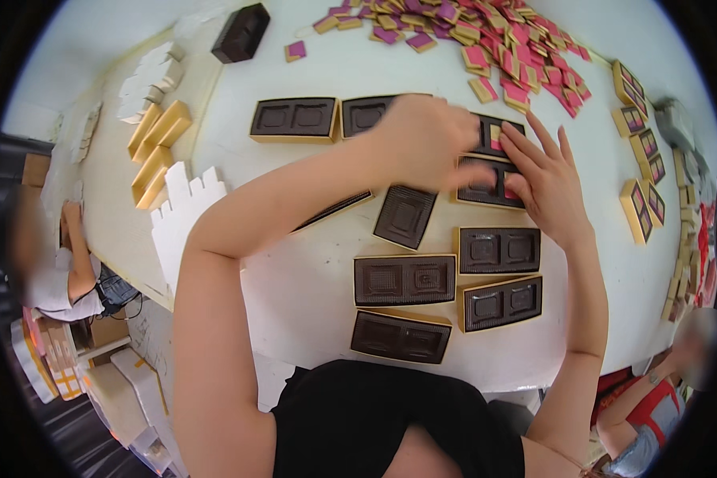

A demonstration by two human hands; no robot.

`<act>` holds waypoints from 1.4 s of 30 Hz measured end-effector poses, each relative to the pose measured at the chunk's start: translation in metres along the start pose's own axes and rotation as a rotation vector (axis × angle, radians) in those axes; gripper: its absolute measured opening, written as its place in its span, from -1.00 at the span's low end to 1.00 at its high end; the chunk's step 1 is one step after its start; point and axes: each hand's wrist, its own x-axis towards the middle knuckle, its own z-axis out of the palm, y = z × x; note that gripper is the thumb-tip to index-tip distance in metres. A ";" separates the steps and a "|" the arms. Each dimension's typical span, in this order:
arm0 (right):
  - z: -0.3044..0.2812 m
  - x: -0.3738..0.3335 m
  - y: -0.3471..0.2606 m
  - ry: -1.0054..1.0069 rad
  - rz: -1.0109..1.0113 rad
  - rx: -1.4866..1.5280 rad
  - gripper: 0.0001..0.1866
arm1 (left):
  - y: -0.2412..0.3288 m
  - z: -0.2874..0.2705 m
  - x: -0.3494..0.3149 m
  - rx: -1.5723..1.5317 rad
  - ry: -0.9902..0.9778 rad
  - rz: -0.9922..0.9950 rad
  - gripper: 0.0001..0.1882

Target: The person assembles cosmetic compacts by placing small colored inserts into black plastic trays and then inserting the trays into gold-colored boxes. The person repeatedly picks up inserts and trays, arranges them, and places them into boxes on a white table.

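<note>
Over the middle of the table my left hand [426, 139] reaches right, its fingers smeared by motion, so what they hold, if anything, cannot be made out. My right hand [554, 179] lies with fingers spread over two gold-edged boxes with dark brown plastic trays. A fingertip touches a small pink-and-gold square [496, 137] in the far box [486, 123]; my thumb is at another pink square in the near box [482, 185]. Left of them stand similar boxes, one [293, 118] with both tray wells bare, another partly covered by my left hand.
A loose dark tray [405, 217] and several boxed trays [405, 279] lie nearer me. Pink and purple squares [526, 60] are heaped at the back. Filled boxes [636, 211] line the right; gold box shells [155, 151] and white pieces [187, 199] the left. People sit at both sides.
</note>
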 end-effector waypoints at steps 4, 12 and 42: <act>0.006 -0.003 0.004 -0.017 0.041 0.128 -0.47 | -0.124 -0.063 -0.001 0.444 0.030 -0.766 -0.58; 0.011 -0.004 0.004 0.036 0.028 0.191 -0.46 | -0.209 -0.079 -0.084 0.169 -0.173 -0.663 -0.65; 0.024 -0.006 0.011 0.193 -0.063 0.179 -0.53 | -0.025 -0.013 0.059 -0.279 -0.378 0.213 -0.88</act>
